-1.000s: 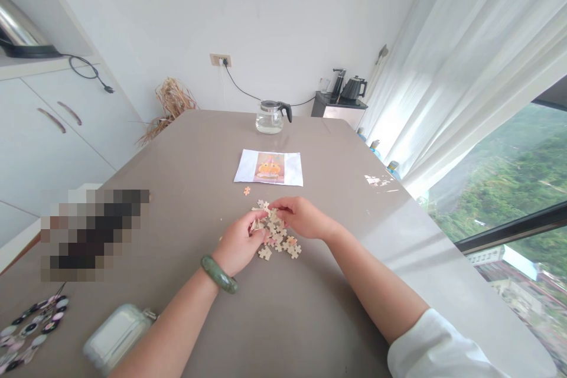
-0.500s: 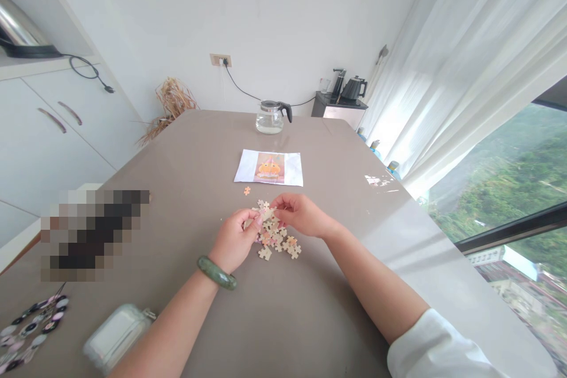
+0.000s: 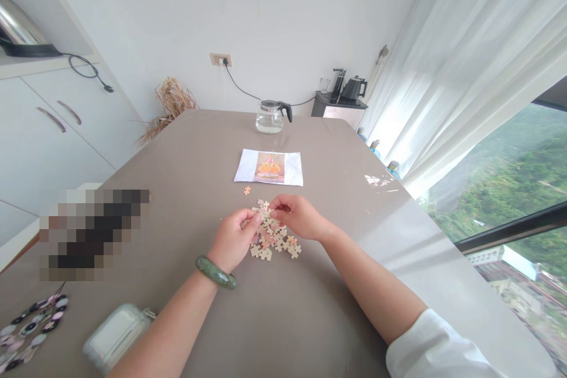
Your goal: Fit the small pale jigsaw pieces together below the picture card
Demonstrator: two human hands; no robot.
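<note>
Working through loose jigsaw pieces seems to be the step in hand: both hands meet over a heap of puzzle pieces at the middle of the table. The left hand comes in from the left with thumb and forefinger brought together at the heap's edge; the right hand faces it, fingers curled, thumb near the forefinger. I cannot tell whether either one grips a piece, as the fingertips blend into the pale heap. Most pieces show a plain side, a few an orange or pink one. A single orange piece lies apart, farther off to the left.

As I judge it, the next move calls for a light fingertip pinch on one piece, without dragging its overlapping neighbours. Beyond the heap, a white sheet with a printed picture limits reach on the far side, with a glass jug behind it near the far edge. Room to move lies mainly right and near; a pale case sits beside the left forearm. The table's edges are well away from the heap.
</note>
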